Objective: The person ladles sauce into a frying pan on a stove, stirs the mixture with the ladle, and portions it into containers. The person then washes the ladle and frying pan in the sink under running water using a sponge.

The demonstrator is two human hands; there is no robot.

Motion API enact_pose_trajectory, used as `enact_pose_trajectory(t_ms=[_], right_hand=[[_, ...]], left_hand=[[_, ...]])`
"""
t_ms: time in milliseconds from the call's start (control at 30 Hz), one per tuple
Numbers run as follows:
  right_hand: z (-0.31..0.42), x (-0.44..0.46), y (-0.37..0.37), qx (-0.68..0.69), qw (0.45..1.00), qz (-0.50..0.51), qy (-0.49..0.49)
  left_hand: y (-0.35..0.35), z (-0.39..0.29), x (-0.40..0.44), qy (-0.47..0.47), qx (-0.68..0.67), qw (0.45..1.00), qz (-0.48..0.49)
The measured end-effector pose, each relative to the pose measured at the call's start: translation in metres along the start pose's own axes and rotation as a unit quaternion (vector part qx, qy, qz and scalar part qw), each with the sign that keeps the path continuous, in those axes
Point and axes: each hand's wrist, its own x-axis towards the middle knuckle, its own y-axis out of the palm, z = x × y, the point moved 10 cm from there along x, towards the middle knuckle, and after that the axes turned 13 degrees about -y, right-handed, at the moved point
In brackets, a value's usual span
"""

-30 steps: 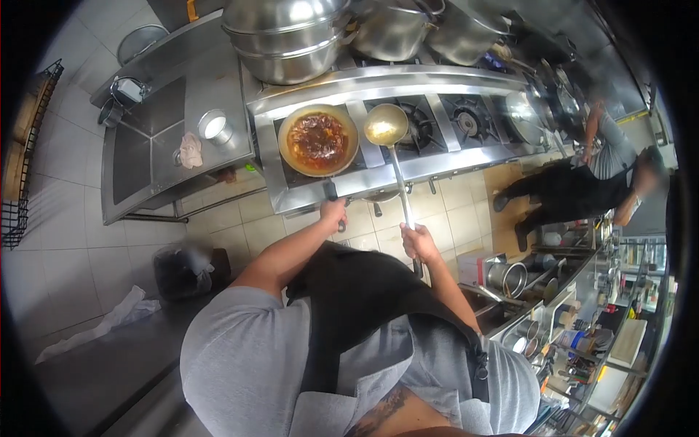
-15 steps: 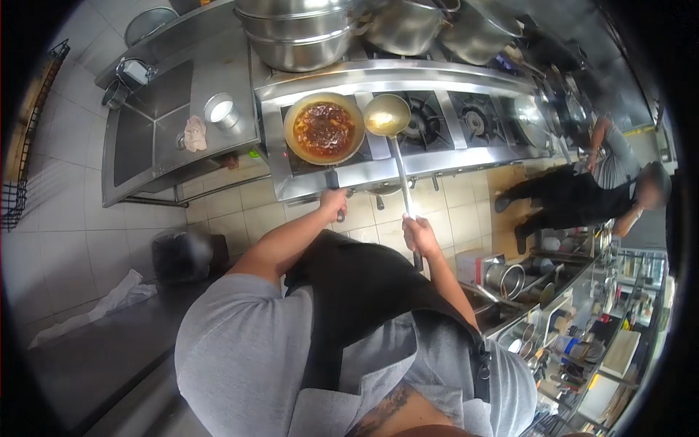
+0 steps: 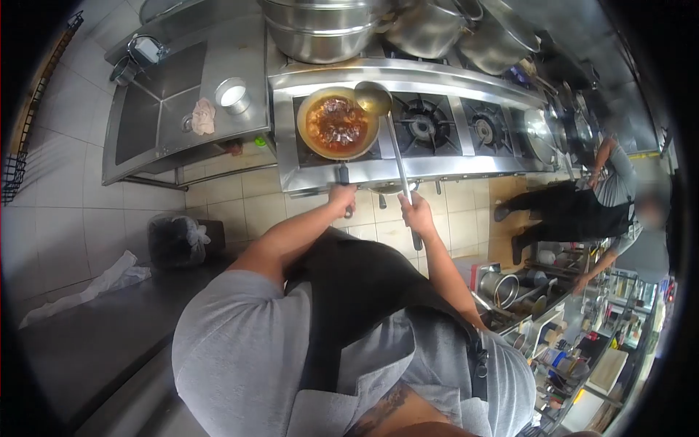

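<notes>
pan (image 3: 369, 132) nr stove's front edge (image 3: 309, 175); ladle (image 3: 373, 100) ovr rim

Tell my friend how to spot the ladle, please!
Look for the long steel stove. At its left end sits a pan of dark sauce, and the ladle overlaps the pan's upper right edge. Unlike the pan's black handle, the ladle's is long and mostly silvery, held in the right hand.

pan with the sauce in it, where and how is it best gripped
Best by its dark handle, from the wearer's side of the stove, fingers wrapped round it as the left hand does. The handle points toward the wearer, past the stove's front edge, while the round pan holds sauce and its rim is likely hot.
</notes>
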Motion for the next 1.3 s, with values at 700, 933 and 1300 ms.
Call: enact_pose_trajectory(t_ms=[700,933,1300], right_hand=[[0.029,0.104,0.011,-0.21,0.959,-0.027,-0.189],[0.033,0.14,0.072,-0.244,0.949,0.049,-0.194],[0.036,0.138,-0.039,-0.505,0.809,0.188,-0.237]], left_hand=[[-0.022,-0.025,0.002,0.003,0.025,0.999,0.04],[-0.034,-0.029,-0.011,-0.003,0.076,0.997,-0.013],[-0.035,-0.024,-0.001,-0.019,0.082,0.996,0.003]])
